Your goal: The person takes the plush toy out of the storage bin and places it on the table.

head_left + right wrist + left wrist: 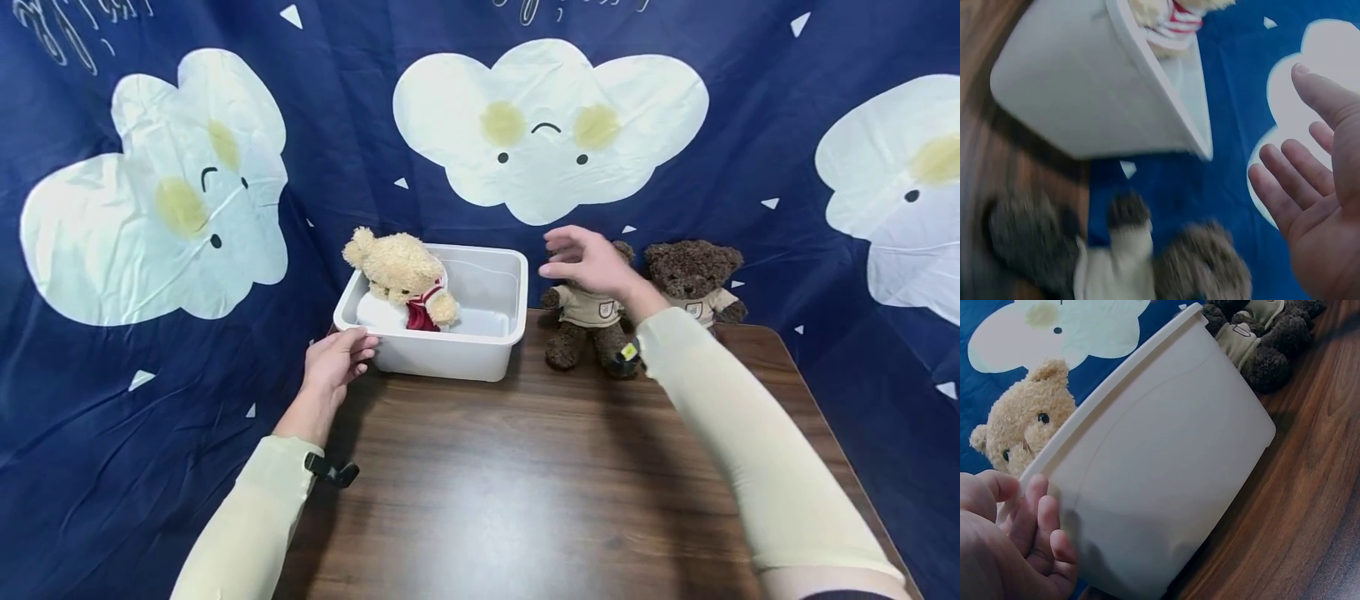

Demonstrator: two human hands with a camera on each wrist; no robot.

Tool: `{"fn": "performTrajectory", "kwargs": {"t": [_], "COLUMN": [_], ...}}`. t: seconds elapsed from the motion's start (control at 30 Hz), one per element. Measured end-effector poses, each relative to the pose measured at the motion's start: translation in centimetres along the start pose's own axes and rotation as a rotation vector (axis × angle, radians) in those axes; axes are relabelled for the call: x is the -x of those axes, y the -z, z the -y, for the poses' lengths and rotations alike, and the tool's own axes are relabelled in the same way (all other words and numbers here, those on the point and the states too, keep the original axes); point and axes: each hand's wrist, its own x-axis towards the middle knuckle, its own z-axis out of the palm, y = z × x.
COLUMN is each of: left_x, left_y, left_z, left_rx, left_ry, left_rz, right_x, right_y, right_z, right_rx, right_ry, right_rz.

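Observation:
My left hand grips the near-left corner rim of a white plastic bin, with the thumb at the rim and the fingers against the outer wall. Inside the bin's left part leans a light tan teddy bear in a red and white outfit, its head over the rim. My right hand hovers in the air right of the bin, fingers apart and holding nothing. In the head view it partly hides a dark brown teddy bear in a beige shirt. The right wrist view shows the palm bare.
A second dark brown teddy bear in a beige shirt sits farther right, partly behind my right forearm. Everything stands at the back of a dark wooden table. A blue cloth with white clouds hangs behind and at the sides.

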Motion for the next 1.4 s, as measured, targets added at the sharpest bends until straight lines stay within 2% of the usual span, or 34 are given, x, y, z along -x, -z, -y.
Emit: {"fn": "performTrajectory", "kwargs": {"t": [0.13, 0.37, 0.5, 0.63, 0.9, 1.13, 1.4], "left_x": [0.1, -0.1, -0.3, -0.2, 0.0, -0.1, -0.1], "left_y": [0.4, 0.6, 0.8, 0.8, 0.5, 0.3, 0.3], "left_z": [-0.1, 0.0, 0.4, 0.7, 0.4, -0.1, 0.2], "left_rx": [0.015, 0.053, 0.088, 0.059, 0.010, 0.002, -0.026], "left_ry": [0.017, 0.030, 0.027, 0.005, -0.034, -0.043, -0.033], "left_rz": [0.024, 0.067, 0.095, 0.090, 0.068, 0.062, 0.052], "right_x": [-2.2, -5.0, -6.6, -8.0, -9.6, -10.6, -11.0], "right_y": [-3.7, -10.0, -13.0, -15.3, -17.9, -19.0, -19.9], "right_z": [0.8, 2.3, 2.6, 2.5, 2.5, 2.4, 3.3], "right_rx": [-0.013, -0.010, -0.011, 0.039, 0.102, 0.185, 0.256], "right_ry": [-0.014, -0.027, -0.039, -0.032, -0.016, -0.039, 0.020], "right_rz": [0.052, 0.092, 0.132, 0.132, 0.109, 0.108, 0.089]}}
